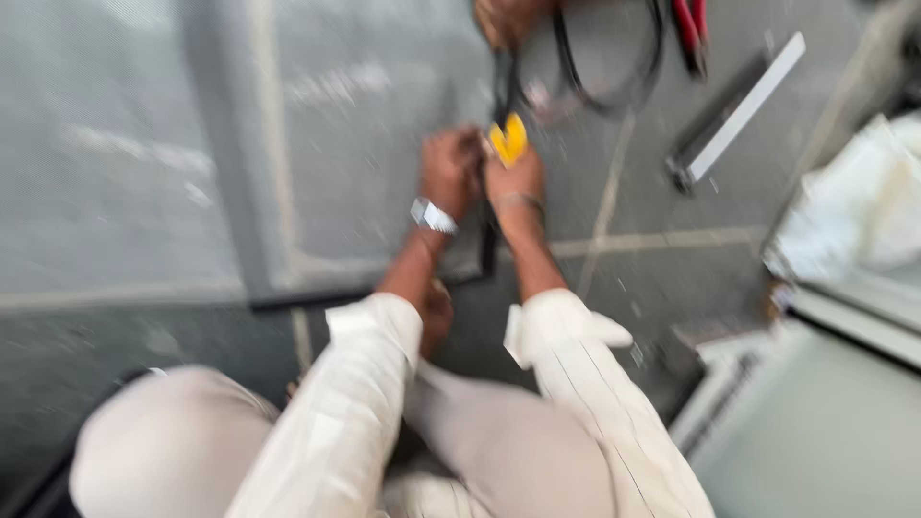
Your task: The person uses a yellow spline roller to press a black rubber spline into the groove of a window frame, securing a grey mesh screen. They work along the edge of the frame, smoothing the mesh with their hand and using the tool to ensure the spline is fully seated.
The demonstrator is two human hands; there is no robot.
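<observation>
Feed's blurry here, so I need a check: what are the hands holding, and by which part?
The right hand grips a small yellow piece by its lower end. The left hand is closed beside it on something dark; which part is too blurred to tell.

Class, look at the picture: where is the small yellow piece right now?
In the head view, upper centre: the yellow piece sits at the right hand, beside the left hand, below a black cable.

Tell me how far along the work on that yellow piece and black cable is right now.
Done: nothing can be confirmed; the head view is motion-blurred. In hand: the right hand pinches a small yellow piece, and the left hand sits against it by the black cable. Left: the red-handled tool and white bar lie untouched on the grey floor.
</observation>
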